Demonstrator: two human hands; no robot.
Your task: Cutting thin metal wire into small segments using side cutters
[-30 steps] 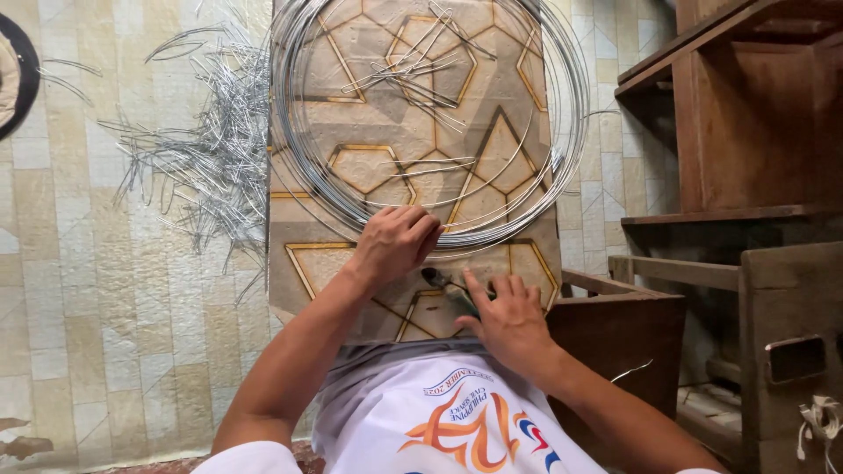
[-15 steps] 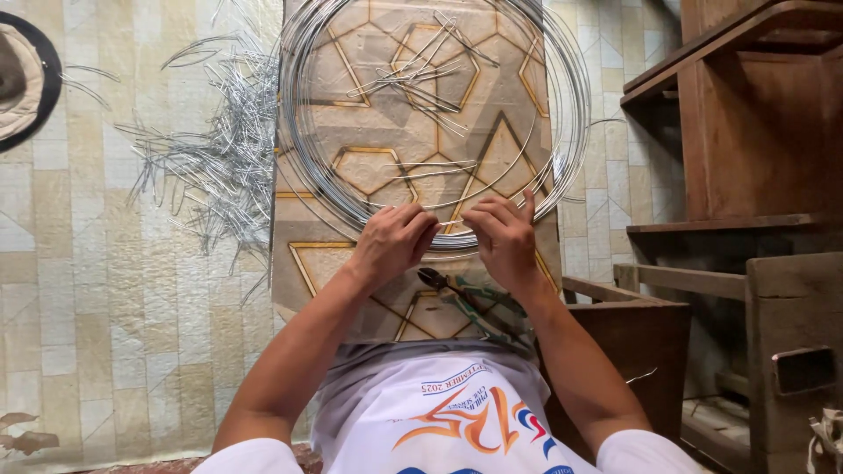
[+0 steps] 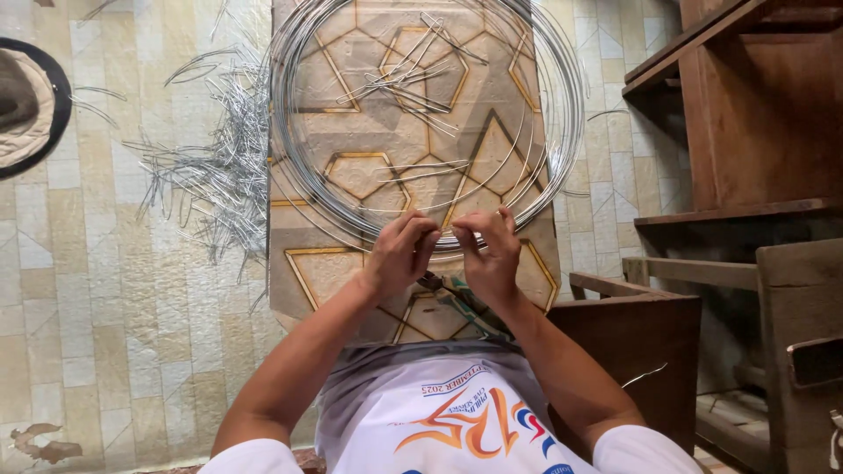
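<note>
Between the fingertips of the left hand point(image 3: 399, 254) and right hand point(image 3: 488, 254) runs a coil of thin, bright, smooth metal wire point(image 3: 334, 197). Beneath the grip lies a matt patterned board point(image 3: 325, 272); beyond it to the left, shiny cut wire pieces point(image 3: 211, 175). Right of it, a dull brown wooden shelf point(image 3: 755, 132).

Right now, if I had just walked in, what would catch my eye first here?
First the big coil of silvery wire, lying on a board patterned with gold-edged hexagons in the middle. At its near edge the left hand and right hand pinch the wire close together. To the left, a heap of short cut wire pieces is strewn over the tiled floor.
</note>
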